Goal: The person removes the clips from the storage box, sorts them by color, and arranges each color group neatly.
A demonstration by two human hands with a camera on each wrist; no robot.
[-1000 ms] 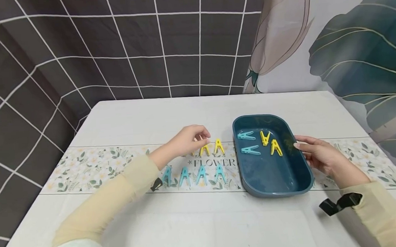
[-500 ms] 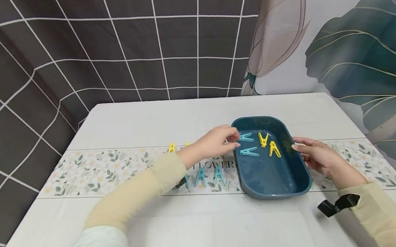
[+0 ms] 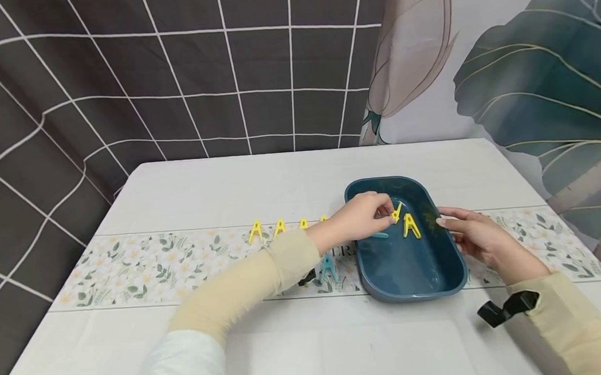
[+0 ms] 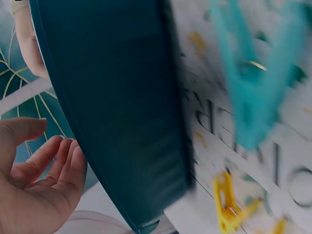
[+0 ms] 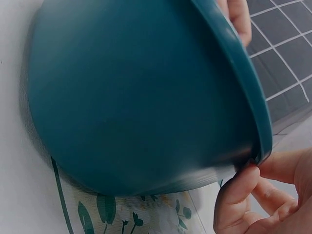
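My left hand point(image 3: 363, 217) is over the left part of a dark blue plastic basin point(image 3: 414, 269). Its fingertips are right by a yellow clothespin point(image 3: 396, 212) lying inside. In the left wrist view, thumb and fingers stand apart with nothing between them. Another yellow clothespin point(image 3: 411, 226) lies on the basin's floor. A light blue clothespin point(image 3: 380, 235) shows partly beneath the left hand, which hides the other light blue one. On the basin's right side, my right hand point(image 3: 481, 239) pinches the rim, the thumb point(image 5: 243, 183) pressed at its edge.
Left of the basin, several yellow clothespins point(image 3: 255, 231) form a row on the floral strip of the tablecloth. A light blue clothespin point(image 3: 328, 269) stands out nearer me; the left forearm covers others. A dark gridded curtain point(image 3: 195, 73) hangs behind the table.
My left hand has moved right, from above the yellow row on the table to inside the basin's outline, up to the yellow clothespin. My right hand stays on the rim.
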